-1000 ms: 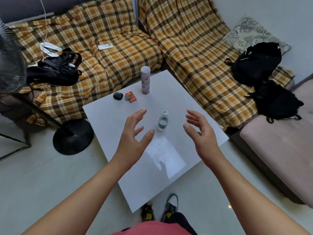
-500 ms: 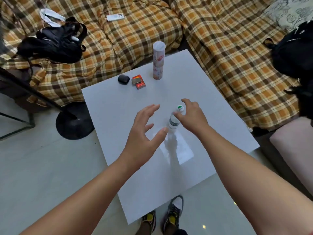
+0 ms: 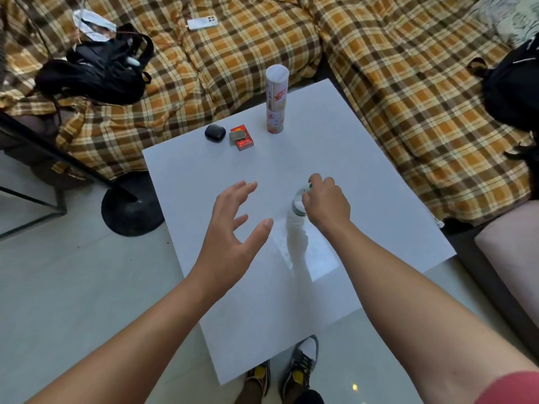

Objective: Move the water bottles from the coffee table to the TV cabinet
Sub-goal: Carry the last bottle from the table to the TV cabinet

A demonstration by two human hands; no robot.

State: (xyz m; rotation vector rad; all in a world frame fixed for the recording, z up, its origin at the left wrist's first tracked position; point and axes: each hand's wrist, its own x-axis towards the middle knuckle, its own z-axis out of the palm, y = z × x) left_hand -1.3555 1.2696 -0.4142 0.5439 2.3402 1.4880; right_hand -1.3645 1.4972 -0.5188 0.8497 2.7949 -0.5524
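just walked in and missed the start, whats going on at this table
A person is standing over a white coffee table. Their right hand is closed around the top of a small water bottle that stands on the table, gripping it near the cap. The left hand hovers open beside it, holding nothing. A tall tube, a red pack and a small dark case sit at the far end.

Bare coffee table [image 3: 364,170] surrounds the water bottle [image 3: 297,204]; tall canister [image 3: 275,103] and red pack [image 3: 242,138] stand well beyond.
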